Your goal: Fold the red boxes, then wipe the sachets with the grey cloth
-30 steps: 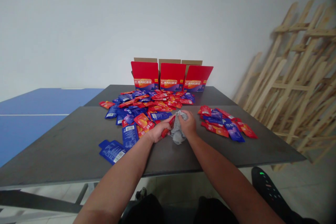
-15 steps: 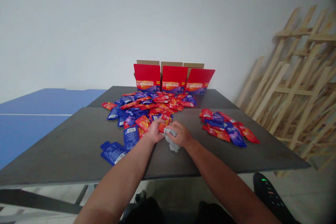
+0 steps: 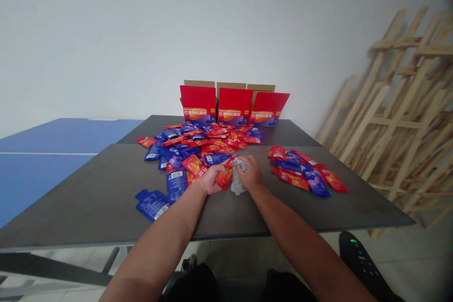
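Observation:
My left hand (image 3: pixel 213 180) grips a red sachet (image 3: pixel 225 178) by its left side, low over the front middle of the table. A crumpled grey cloth (image 3: pixel 238 180) is bunched in my right hand (image 3: pixel 251 173) and pressed against the sachet's right edge. Beyond my hands spreads a large pile of red and blue sachets (image 3: pixel 198 139). A blue sachet (image 3: pixel 176 184) lies just left of my left hand, with another blue sachet (image 3: pixel 153 205) nearer the front edge. To the right of my right hand is a smaller heap of red and blue sachets (image 3: pixel 292 170).
Three open red boxes (image 3: pixel 235 104) stand in a row at the back of the dark table (image 3: pixel 106 198). A blue table-tennis table (image 3: pixel 46 165) is on the left. Wooden easels (image 3: pixel 396 118) lean against the wall on the right. A dark object with a green light (image 3: pixel 361 257) sits below the right edge.
The red sachet has turned and tilted toward the right in my left hand. My right hand has shifted slightly right and up with the cloth, which now lies along the sachet's edge.

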### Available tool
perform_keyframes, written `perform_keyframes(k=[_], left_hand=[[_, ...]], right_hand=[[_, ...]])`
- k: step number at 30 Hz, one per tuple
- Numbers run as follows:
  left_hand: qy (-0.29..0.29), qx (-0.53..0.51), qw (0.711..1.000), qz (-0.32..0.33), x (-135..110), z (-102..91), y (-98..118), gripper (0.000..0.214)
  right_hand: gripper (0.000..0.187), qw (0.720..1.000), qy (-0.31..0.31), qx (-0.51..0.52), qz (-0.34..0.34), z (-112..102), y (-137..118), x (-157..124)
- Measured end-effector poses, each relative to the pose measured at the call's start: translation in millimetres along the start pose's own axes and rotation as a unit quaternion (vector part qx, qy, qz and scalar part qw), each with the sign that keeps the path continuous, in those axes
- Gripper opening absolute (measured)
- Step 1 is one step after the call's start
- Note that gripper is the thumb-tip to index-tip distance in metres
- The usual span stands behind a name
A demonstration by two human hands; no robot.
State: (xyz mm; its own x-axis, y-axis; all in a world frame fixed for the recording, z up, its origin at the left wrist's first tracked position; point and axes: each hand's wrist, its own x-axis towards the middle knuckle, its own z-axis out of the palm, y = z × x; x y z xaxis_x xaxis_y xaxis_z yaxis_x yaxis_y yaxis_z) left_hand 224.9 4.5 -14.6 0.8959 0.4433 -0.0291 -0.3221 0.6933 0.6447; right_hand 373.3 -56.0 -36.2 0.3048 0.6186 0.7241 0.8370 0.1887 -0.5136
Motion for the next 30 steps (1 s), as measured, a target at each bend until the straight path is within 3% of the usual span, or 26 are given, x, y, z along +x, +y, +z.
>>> perform_keyframes(k=[7, 10, 13, 16, 20, 24, 30], left_hand=[[0.039, -0.009, 0.999, -0.028, -3.5, -2.5, 6.4, 0.062], [0.072, -0.045, 0.996, 0.011, -3.5, -5.5, 12.6, 0.052], [0.105, -0.074, 0.988, 0.08, -2.1, -9.2, 17.2, 0.04], [0.126, -0.084, 0.983, 0.102, -0.5, -12.5, 18.0, 0.032], [0.145, -0.09, 0.98, 0.106, 1.1, -15.5, 16.1, 0.03], [0.133, -0.083, 0.983, 0.1, 1.7, -15.5, 14.8, 0.031], [0.088, -0.063, 0.993, 0.054, -1.1, -7.8, 13.7, 0.037]], right_hand=[[0.019, 0.996, 0.057, -0.012, 0.063, -1.8, 6.8, 8.2], [0.019, 0.995, 0.075, -0.003, 0.063, -2.8, 5.3, 8.2], [0.019, 0.999, 0.023, 0.032, -0.032, -2.8, -1.8, 2.4], [0.02, 0.985, -0.047, 0.069, -0.148, -1.4, -10.6, -5.6], [0.023, 0.971, -0.117, 0.043, -0.204, 0.0, -17.4, -11.4], [0.025, 0.971, -0.156, -0.019, -0.181, 1.0, -17.3, -10.9], [0.026, 0.988, -0.107, -0.027, -0.107, 4.0, -7.2, -5.9]])
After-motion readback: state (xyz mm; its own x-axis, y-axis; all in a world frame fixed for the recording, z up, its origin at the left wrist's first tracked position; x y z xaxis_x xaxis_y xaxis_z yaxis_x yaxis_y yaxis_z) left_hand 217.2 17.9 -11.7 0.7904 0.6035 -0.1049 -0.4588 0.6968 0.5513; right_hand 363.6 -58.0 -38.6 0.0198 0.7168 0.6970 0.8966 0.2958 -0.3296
